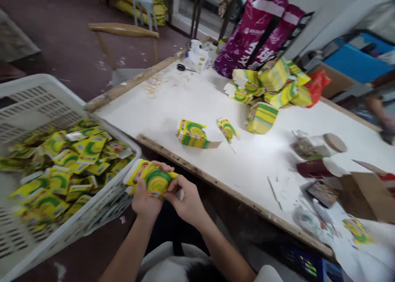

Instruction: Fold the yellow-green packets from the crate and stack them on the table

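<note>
Between my hands, over my lap and short of the table edge, is a small yellow and green printed carton (157, 181). My left hand (148, 197) wraps round its left part, thumb on the printed face. At its right end the fingers of my right hand (183, 195) pinch together on the carton. Whether something small is tucked in there is hidden. On the table ahead stands a stack of flat cartons (194, 134) of the same print, and beside it lies a single flat carton (227, 129).
To the left, a white plastic crate (135, 148) holds many yellow packets (58, 179). Further back on the white table (197, 96) are bundled cartons (274, 82), a purple bag (256, 31), scissors (185, 68) and rubber bands (152, 85). Jars (317, 146) stand at the right. A wooden chair (123, 30) is behind.
</note>
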Tool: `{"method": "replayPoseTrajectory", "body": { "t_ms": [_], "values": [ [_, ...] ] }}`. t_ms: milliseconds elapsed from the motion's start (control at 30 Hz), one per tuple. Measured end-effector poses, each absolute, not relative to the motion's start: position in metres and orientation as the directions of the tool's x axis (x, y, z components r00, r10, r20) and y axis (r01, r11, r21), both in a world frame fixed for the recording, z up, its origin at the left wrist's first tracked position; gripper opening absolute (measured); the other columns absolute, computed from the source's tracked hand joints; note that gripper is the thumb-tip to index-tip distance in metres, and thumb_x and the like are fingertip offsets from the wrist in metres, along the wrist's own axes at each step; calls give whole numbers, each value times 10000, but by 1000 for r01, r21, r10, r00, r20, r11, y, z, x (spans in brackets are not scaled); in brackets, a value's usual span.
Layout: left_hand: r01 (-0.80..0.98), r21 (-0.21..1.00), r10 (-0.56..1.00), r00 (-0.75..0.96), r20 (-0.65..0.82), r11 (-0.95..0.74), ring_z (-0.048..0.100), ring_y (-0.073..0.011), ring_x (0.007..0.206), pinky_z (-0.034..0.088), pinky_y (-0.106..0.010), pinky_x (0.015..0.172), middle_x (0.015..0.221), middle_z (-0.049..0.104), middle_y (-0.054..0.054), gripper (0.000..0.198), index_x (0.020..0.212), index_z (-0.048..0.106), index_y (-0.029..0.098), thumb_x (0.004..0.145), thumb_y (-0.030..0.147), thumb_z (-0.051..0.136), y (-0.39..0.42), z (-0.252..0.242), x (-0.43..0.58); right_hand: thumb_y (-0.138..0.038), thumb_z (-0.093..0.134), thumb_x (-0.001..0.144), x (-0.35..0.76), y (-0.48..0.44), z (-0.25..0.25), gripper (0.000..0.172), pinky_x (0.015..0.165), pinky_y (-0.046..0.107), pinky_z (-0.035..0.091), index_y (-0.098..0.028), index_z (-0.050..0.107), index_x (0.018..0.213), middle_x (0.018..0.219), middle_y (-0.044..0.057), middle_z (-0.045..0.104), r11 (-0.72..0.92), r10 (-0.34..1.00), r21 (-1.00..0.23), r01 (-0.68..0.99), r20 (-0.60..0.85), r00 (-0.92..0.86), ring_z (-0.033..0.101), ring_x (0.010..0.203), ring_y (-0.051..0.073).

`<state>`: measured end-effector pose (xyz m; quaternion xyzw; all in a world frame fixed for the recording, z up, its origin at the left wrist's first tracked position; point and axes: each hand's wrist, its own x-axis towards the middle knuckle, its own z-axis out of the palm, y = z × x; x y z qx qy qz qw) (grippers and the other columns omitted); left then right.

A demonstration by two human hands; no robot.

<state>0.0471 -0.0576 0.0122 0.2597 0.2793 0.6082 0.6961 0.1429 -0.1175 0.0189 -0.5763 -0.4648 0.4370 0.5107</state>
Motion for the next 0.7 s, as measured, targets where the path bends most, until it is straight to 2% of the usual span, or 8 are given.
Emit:
{"method": "replayPoseTrajectory", "body": {
  "t_ms": [100, 200, 267, 367, 500, 600, 700],
  "values": [
    [-775, 602, 981, 139, -135, 193, 534, -151, 671, 533, -332, 761, 725, 544, -13, 413, 888, 638, 185, 758, 569, 718, -61, 19, 51, -199, 676, 774, 138, -126, 25, 167, 606, 241, 384, -204, 515, 731, 675, -43, 493, -69, 986, -997, -25, -72, 147, 443, 624, 115],
    [-805, 542, 966, 142, -216, 240, 459, -119, 600, 478, -278, 658, 684, 479, 16, 401, 864, 591, 190, 755, 548, 736, -63, 21, 52, -252, 700, 780, 134, -134, 24, 204, 563, 229, 368, -207, 505, 746, 674, -52, 462, -135, 987, -985, -109, -143, 72, 411, 594, 103],
    [-786, 581, 966, 77, -248, 211, 433, -109, 592, 435, -251, 618, 677, 456, 26, 440, 843, 568, 192, 741, 577, 753, -67, 17, 52, -266, 749, 744, 132, -137, 18, 231, 599, 233, 406, -207, 544, 834, 746, -37, 514, -165, 983, -981, -100, -172, 61, 468, 650, 113],
    [-690, 707, 976, -5, -216, 153, 461, -116, 652, 433, -244, 649, 738, 493, 10, 523, 882, 586, 194, 735, 676, 723, -77, 8, 49, -239, 794, 698, 136, -139, 9, 376, 694, 264, 467, -217, 576, 1004, 856, -9, 601, -187, 979, -981, -43, -190, 71, 561, 766, 147],
    [-602, 787, 990, 111, -84, 135, 548, -176, 844, 472, -283, 776, 946, 601, -54, 734, 1126, 630, 199, 746, 823, 558, -89, -2, 49, -286, 745, 779, 157, -138, 9, 265, 688, 268, 496, -218, 601, 991, 839, 1, 639, -112, 975, -993, -29, -116, 187, 604, 760, 155],
    [-521, 826, 971, 208, -118, 212, 570, -173, 790, 472, -286, 746, 894, 651, -49, 524, 1034, 684, 179, 836, 660, 623, -89, -1, 50, -334, 692, 849, 170, -138, 14, 180, 668, 267, 512, -211, 619, 957, 847, 18, 662, -36, 971, -999, 7, -33, 238, 618, 749, 157],
    [-441, 859, 961, 196, -193, 262, 601, -177, 734, 478, -283, 699, 784, 681, -41, 380, 876, 721, 159, 862, 534, 663, -84, 5, 47, -329, 659, 883, 175, -139, 19, 128, 629, 259, 506, -209, 620, 862, 781, 13, 637, 20, 967, -995, 97, 43, 250, 597, 705, 152]
  ]
}}
